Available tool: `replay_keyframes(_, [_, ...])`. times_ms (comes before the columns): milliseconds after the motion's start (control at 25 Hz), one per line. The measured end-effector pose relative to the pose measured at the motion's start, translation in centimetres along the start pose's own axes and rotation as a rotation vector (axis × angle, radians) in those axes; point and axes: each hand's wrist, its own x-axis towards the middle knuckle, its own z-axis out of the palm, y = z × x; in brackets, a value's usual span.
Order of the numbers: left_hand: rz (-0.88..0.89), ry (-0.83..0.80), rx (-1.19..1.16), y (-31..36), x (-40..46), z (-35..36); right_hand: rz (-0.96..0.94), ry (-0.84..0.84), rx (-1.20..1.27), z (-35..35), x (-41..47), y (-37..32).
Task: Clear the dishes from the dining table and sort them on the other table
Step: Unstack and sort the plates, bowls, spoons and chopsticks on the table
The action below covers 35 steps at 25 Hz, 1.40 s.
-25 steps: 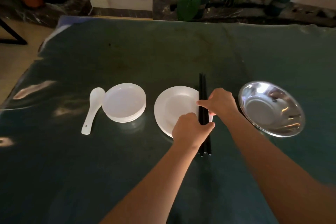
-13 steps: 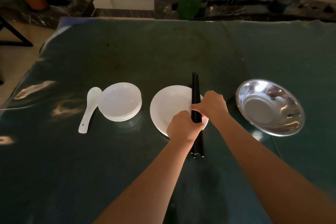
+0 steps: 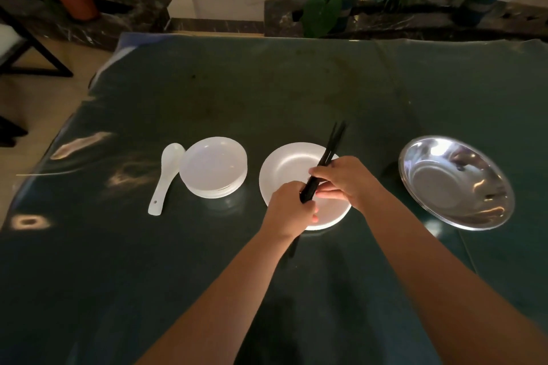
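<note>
Where both hands' fingers clamp them, slim black chopsticks point(image 3: 329, 151) slant over the white plate point(image 3: 284, 169).

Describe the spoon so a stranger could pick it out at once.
On the dark green table, a row of dishes runs left to right. The spoon lies at the far left, beside the stack of small white plates. It is the row's only long-handled white piece.
</note>
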Motion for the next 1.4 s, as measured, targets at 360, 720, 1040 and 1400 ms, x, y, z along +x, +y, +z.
replay_keyframes(360, [-0.011, -0.022, -0.607, -1.5, -4.0, -10.4, -0.300, -0.272, -0.040, 7.2, -3.0, -8.1])
replay_keyframes(720, [-0.056, 0.152, -0.529, -9.3, -7.0, -23.4, -0.280, -0.413, -0.131, 24.7, -0.7, -11.9])
replay_keyframes(1040, [-0.134, 0.341, 0.178, -18.6, -6.7, -26.5, 0.031, -0.387, -0.223, 34.9, 4.7, -10.1])
replay_keyframes(1400, [-0.028, 0.481, 0.819, -20.6, -5.6, -24.1, -0.167, -0.179, -0.813, 36.7, 6.8, -9.5])
